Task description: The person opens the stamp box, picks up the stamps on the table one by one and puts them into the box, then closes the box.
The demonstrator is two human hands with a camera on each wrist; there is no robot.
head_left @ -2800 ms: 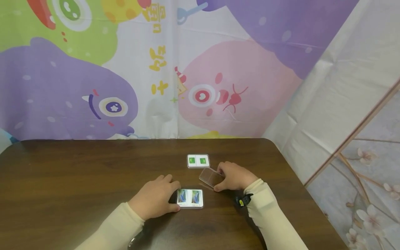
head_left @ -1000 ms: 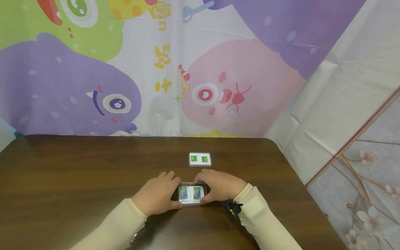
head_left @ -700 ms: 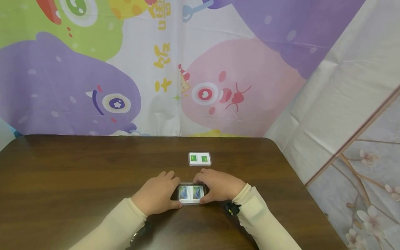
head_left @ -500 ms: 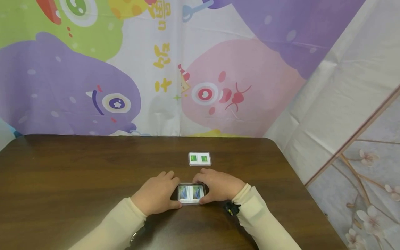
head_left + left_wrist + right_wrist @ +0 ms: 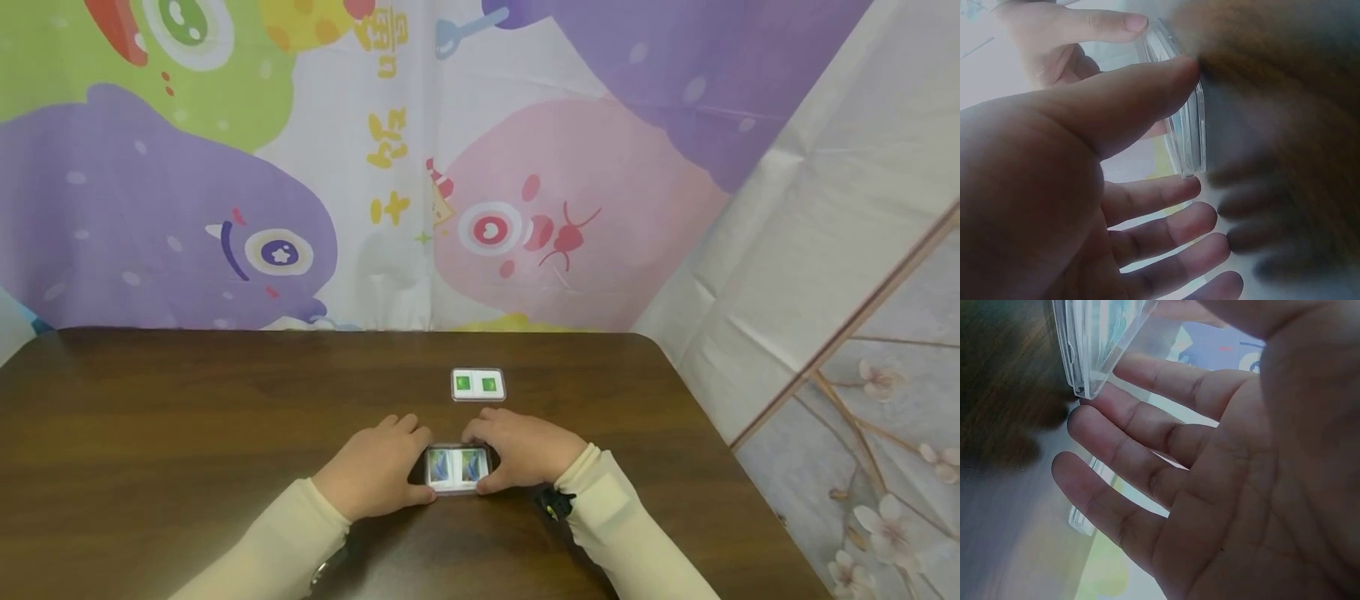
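Note:
A clear plastic card case (image 5: 457, 469) lies flat on the table, with two blue-and-green picture cards showing through its top. My left hand (image 5: 375, 468) grips its left end, the thumb at the near corner and the index finger at the far side. At the opposite end my right hand (image 5: 528, 448) holds the case between thumb and fingers. The left wrist view shows the clear case (image 5: 1190, 140) edge-on as stacked layers, the left thumb across it. In the right wrist view a corner of the case (image 5: 1088, 362) touches the fingers.
Beyond the hands, a second clear case (image 5: 478, 385) with two green-printed white cards lies on the brown wooden table (image 5: 187, 417). A cartoon-printed cloth (image 5: 375, 275) hangs behind the table's far edge, and a floral panel (image 5: 892, 467) stands on the right.
My right hand has brought a clear lid leftward from beside the case and set it over the cards. The left hand keeps its place; over the last second both hands are nearly still.

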